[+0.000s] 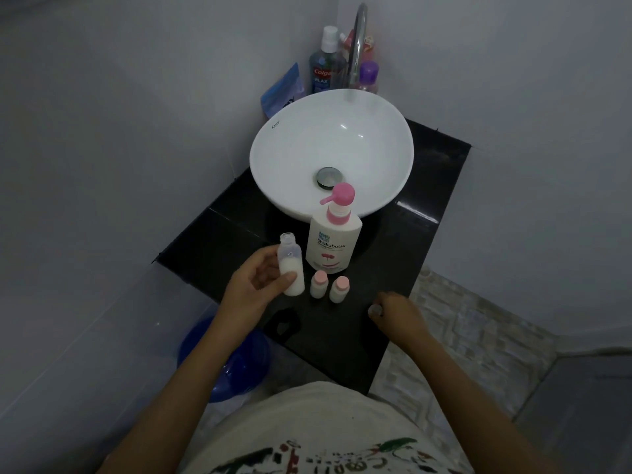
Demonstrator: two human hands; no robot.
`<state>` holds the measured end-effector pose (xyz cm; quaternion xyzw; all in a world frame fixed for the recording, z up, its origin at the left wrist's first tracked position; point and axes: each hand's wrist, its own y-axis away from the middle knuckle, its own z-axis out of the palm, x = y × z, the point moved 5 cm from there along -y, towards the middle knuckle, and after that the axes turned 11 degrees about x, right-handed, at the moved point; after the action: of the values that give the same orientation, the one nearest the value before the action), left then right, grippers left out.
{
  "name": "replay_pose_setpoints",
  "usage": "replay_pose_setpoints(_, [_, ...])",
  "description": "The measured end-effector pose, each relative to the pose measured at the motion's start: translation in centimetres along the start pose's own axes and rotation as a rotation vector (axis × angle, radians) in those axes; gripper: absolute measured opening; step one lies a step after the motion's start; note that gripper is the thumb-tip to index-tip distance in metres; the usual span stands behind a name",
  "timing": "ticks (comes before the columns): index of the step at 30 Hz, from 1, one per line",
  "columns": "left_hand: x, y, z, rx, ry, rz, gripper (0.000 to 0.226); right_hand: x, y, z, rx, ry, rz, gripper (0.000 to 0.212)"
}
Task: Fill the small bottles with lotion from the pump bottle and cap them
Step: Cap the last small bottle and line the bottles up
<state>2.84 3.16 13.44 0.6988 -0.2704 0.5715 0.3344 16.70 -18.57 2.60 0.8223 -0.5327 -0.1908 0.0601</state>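
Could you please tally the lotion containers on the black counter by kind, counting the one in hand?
Pump bottle: 1
Capped small bottles: 2
Uncapped small bottle, held in the left hand: 1
Total: 4

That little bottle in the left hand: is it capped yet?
No. The small bottle has a bare, open neck; lotion fills its lower half.
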Motion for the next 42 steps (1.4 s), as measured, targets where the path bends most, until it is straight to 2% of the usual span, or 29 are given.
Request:
replay_pose_setpoints(4, [0.7,0.4,0.1,-0.019,0.058,-0.009,0.03,-0.8,1.1,-3.4,0.109,-0.363,0.074,0.015])
replay_pose_setpoints(7, [1.3,1.0,0.6,-0.079,0.076,-0.005,0.027,-2.8,2.9,-7.6,0.12,-0.762,0.081,0.019])
replay_pose_setpoints(9, [1.6,1.3,1.1,-0.124,0.083,-0.007,0.027,-4.6,4.2,-10.6,0.135,-0.99,0.003,0.02])
replay_pose_setpoints(12, [2.0,1.8,1.7,-0.195,0.104,-0.017,0.034,-6.8,5.6,-13.5,0.152,-1.159,-0.123,0.022])
replay_pose_setpoints(18, [2.6,1.9,2.0,-0.25,0.11,-0.024,0.041,-8.3,6.1,-14.5,0.124,-1.143,-0.207,0.027])
replay_pose_setpoints(27, [2.9,1.9,2.2,-0.26,0.103,-0.023,0.024,-8.2,6.6,-15.8,0.131,-0.913,-0.39,0.031])
replay_pose_setpoints(32, [3.5,1.8,2.3,-0.25,0.133,-0.013,0.026,-8.0,6.2,-15.6,0.088,-0.922,-0.314,0.02])
replay_pose_setpoints(37, [3.7,1.7,2.5,-0.247,0.118,0.004,0.022,-8.3,5.9,-15.2,0.164,-0.798,-0.193,0.045])
replay_pose_setpoints(42, [3.8,1.5,2.6,-0.238,0.124,-0.005,0.029,-7.9,6.2,-16.2,0.087,-0.899,-0.302,0.028])
